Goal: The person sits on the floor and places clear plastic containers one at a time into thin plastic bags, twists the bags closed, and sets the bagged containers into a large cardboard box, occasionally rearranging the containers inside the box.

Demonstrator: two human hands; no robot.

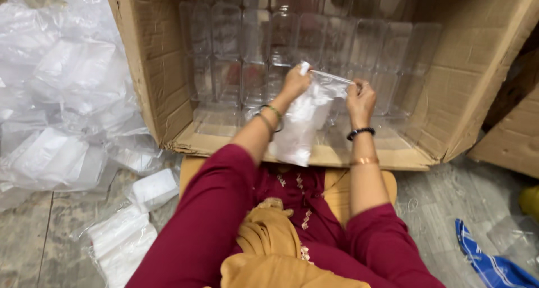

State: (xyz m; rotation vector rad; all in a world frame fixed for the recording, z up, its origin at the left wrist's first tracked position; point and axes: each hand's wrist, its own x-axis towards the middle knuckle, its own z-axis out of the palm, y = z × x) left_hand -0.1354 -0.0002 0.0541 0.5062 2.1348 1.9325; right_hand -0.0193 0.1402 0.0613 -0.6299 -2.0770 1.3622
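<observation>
Grey stone floor (33,248), worn; white packets in clear wrap (120,240) lay at near left, blue cloth (488,262) at near right; left hand (295,83) and right hand (360,100) stood apart, each pinched on the top edge of a clear plastic bag (300,122) of white contents, held over the cardboard box (151,57); clear plastic containers (252,46) lined the box behind.

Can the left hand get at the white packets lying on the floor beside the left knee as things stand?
Probably not straight away: the left hand is pinching the top of the clear bag, with the right hand on the other corner. The white packets lie open on the floor, nothing covering them.
</observation>
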